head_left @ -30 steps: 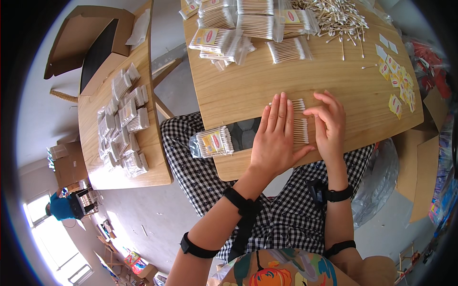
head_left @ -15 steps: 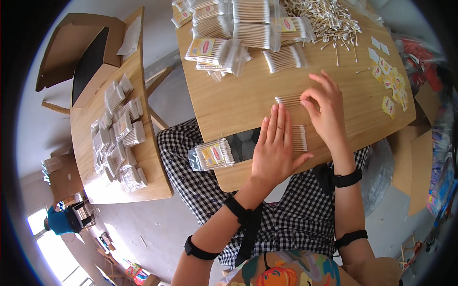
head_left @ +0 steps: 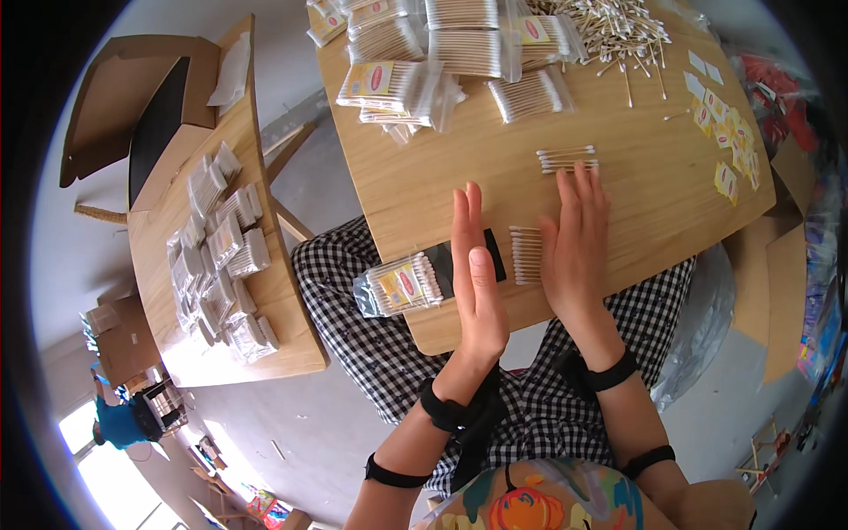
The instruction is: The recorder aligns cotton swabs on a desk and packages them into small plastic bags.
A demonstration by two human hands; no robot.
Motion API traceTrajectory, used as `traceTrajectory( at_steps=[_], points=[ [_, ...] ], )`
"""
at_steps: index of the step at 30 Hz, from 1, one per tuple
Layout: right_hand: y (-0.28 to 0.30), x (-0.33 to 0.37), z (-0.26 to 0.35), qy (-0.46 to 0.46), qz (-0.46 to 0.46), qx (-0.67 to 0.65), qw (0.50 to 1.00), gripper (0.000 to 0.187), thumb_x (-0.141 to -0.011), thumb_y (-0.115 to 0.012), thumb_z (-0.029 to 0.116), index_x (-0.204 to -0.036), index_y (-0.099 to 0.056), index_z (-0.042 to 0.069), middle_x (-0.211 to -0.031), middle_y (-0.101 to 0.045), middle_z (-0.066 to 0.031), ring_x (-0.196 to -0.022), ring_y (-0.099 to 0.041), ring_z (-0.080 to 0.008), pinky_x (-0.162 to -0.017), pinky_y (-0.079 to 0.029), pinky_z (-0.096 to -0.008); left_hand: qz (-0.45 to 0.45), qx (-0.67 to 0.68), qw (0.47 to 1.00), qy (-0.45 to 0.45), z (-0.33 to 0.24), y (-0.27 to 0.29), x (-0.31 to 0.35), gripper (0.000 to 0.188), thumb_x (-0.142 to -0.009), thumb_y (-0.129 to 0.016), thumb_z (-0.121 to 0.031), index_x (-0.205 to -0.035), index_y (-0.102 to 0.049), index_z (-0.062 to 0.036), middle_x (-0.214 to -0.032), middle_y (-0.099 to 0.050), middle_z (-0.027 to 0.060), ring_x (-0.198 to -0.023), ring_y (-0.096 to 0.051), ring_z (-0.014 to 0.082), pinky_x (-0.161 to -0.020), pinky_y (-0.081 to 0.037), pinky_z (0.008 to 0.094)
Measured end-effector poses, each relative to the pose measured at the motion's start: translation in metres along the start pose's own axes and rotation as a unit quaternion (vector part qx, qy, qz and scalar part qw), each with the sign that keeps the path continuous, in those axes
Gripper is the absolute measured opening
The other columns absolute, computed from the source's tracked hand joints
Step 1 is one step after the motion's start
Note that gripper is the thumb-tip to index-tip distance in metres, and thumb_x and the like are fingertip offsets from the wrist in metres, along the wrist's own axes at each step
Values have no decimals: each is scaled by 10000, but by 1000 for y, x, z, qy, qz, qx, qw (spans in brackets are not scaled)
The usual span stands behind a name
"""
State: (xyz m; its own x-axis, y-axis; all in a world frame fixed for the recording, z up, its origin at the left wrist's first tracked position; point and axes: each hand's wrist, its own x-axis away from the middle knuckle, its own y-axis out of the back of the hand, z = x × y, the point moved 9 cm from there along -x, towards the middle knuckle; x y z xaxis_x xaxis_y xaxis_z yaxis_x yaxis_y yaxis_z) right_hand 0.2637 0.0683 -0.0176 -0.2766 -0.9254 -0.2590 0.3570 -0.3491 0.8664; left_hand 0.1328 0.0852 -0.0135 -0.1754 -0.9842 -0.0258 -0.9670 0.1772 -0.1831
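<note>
- Wooden tabletop [head_left: 618, 194], rounded at its near edge, fills the upper middle of the view; a lap in checked cloth sits beneath that edge.
- Left hand [head_left: 477, 274]: open and stood on its edge, fingers straight and together, holding nothing. It stands just left of the small bundle of cotton swabs [head_left: 526, 254], seemingly as a wall to keep the sticks from rolling.
- Right hand [head_left: 576, 243]: open, palm down, fingers extended and flat on the table, gripping nothing. It lies just right of the bundle, so the two hands bracket it (probably to square the sticks up).
- Small bundle of cotton swabs: lies on the table between the hands, near the front edge. Each stick's long axis runs left to right, with tips toward each hand; the sticks are stacked side by side, away from the person.
- Black strip [head_left: 446, 269]: flat on the table behind the left hand, beside a filled clear bag of swabs [head_left: 397, 284] at the table's edge.
- Second loose row of swabs [head_left: 567, 159]: just beyond the right fingertips, also lying left to right.
- Farther off: stacked filled bags [head_left: 442, 53], a loose heap of swabs [head_left: 618, 31], and small yellow labels [head_left: 726, 141] along the right rim.
- Side table [head_left: 265, 336] at left carries more filled bags.
</note>
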Motion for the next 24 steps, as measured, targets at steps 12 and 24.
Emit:
traceTrajectory(
  at_steps=[12,24],
  points=[
    [-37,-27,54,162,68,1,984,501,-959,-478,48,-1452,-448,-37,-1550,-416,-194,-1492,-320,-341,-1226,-283,-497,-81,75,994,2,13,36,-9,724,-1088,-237,-535,-1616,-144,-48,-1664,-209,188,-1560,-147,286,-1272,-108,433],
    [-43,-26,70,186,49,13,981,523,-914,-460,-12,-1437,-478,-21,-1537,-444,-177,-1490,-334,-320,-1229,-279,-494,-126,101,987,-27,7,39,11,805,-1065,-322,-571,-1607,-127,-9,-1668,-183,205,-1560,-140,298,-1266,-89,433]
  ],
)
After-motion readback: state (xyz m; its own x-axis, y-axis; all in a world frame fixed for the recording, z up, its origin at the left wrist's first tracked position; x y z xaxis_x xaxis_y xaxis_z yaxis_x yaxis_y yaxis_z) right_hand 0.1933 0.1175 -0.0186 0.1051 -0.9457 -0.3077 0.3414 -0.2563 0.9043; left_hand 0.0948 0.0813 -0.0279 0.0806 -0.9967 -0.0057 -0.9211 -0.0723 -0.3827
